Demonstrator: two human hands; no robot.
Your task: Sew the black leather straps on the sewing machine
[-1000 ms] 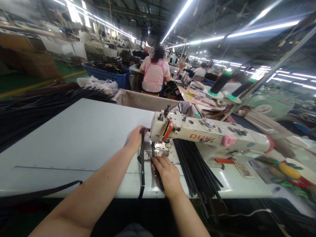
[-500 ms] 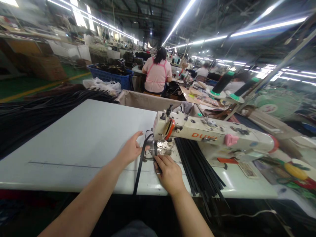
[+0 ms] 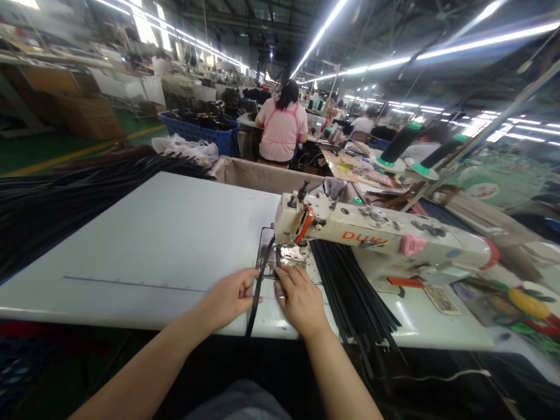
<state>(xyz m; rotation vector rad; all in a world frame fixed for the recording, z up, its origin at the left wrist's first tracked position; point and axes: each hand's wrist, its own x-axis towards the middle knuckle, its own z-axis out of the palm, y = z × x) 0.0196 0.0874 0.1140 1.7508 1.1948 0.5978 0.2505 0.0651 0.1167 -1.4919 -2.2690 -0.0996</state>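
Our left hand is half curled over the near edge of the table, with a black strip crossing its fingertips; we cannot tell whether thumb and finger are pinched on it. Our right hand lies palm down across that strip's other side, fingers nearly straight and side by side. A second dark length shows just past its fingertips; the hand covers the rest, so we cannot tell if it grips or only presses, nor whether both lengths are one piece.

The machine stands just beyond our right hand, and its head hides the strip's far end from us. Close to the right of that hand, a bundle of black strips crowds the table and hangs over its edge. Left of our left hand runs a ruler; farther left lies a heap of black strips. Beyond both hands we have a cloth-lined bin, a blue basket and a seated co-worker facing away. Well past our right hand stand two spools and a fan.
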